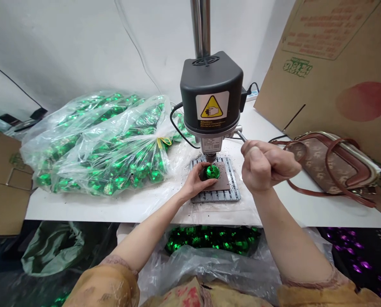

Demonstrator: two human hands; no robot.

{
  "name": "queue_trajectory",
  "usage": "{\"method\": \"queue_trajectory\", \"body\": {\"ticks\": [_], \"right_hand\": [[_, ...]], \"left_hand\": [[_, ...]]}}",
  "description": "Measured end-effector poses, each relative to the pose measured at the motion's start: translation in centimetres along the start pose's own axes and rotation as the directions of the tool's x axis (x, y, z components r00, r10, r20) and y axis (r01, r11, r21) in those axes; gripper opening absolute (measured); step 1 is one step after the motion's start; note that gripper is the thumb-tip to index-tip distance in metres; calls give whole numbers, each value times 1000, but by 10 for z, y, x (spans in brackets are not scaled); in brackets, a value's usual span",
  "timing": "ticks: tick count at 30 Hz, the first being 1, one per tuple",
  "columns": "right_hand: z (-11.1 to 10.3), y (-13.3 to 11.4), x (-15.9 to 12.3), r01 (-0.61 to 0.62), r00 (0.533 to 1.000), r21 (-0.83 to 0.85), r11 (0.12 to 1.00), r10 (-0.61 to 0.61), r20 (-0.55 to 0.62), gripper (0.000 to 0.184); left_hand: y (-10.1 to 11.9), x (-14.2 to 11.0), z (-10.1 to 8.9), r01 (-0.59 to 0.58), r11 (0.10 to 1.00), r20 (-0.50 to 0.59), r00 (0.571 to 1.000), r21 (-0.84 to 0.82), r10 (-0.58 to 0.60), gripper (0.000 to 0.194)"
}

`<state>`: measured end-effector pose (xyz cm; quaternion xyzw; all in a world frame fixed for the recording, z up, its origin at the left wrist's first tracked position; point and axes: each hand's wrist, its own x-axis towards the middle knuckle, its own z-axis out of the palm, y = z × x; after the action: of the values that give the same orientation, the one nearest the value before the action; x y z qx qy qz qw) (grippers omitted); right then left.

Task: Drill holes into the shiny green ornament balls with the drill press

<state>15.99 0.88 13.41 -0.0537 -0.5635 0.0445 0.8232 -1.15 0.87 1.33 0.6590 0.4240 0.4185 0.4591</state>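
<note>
Mustard sleeves (105, 285); green ball (213, 172) between thumb and fingers of left hand (195, 181)

left hand (195, 181) held 1 shiny green ball (213, 172) under the black drill (211, 91) | right hand (265, 164) gripped the drill's handle (241, 134) | clear bags (136, 147) of green beads (155, 175) sat left | brown purse (318, 162) lay right

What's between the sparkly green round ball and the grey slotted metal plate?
In the head view, a flat brown board lies between the ball and the plate.
</note>
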Motion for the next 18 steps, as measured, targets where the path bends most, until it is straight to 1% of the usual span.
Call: {"method": "queue_trajectory", "body": {"ticks": [2,4,6,7,9,11,12,13,14,15,16,17,18], "right_hand": [[1,-1,-1,3,1000,0,1000,-3,-3,48],[5,-5,5,-49,998,-28,998,48,-36,49],[13,-10,19,-162,983,-66,985,155,-94,51],[17,-12,28,-247,963,-71,966,236,-128,50],[24,-15,46,-374,921,-87,923,360,-147,46],[27,-14,60,-417,903,-55,907,407,-137,46],[28,-12,64,-416,904,-58,907,407,-130,46],[28,-10,66,-406,910,-65,912,397,-121,47],[27,-9,67,-393,917,-79,916,383,-113,47],[27,-7,67,-377,924,-92,922,367,-111,46],[26,-6,66,-364,929,-99,926,354,-107,46],[26,-6,65,-353,934,-96,931,343,-105,45],[27,-6,63,-341,937,-86,936,331,-110,44]], "left_hand": [[1,0,0,1,1000,2,1000,2,-1,59],[2,0,1,-1,1000,-4,1000,0,1,59],[6,0,5,-3,1000,-20,1000,-4,3,58],[10,-1,6,-2,1000,-38,999,5,2,56],[18,-5,8,-1,998,-109,994,60,7,52],[30,-18,4,10,988,-209,978,157,24,47],[36,-28,0,21,978,-239,971,208,30,45],[42,-41,-5,32,966,-234,972,256,29,43],[48,-55,-12,41,953,-184,983,299,15,42],[54,-72,-19,44,939,-87,996,342,-15,42],[58,-90,-27,33,920,51,997,391,-57,43],[61,-108,-34,3,892,205,973,451,-106,44],[63,-126,-40,-50,851,337,929,523,-153,44]]}}
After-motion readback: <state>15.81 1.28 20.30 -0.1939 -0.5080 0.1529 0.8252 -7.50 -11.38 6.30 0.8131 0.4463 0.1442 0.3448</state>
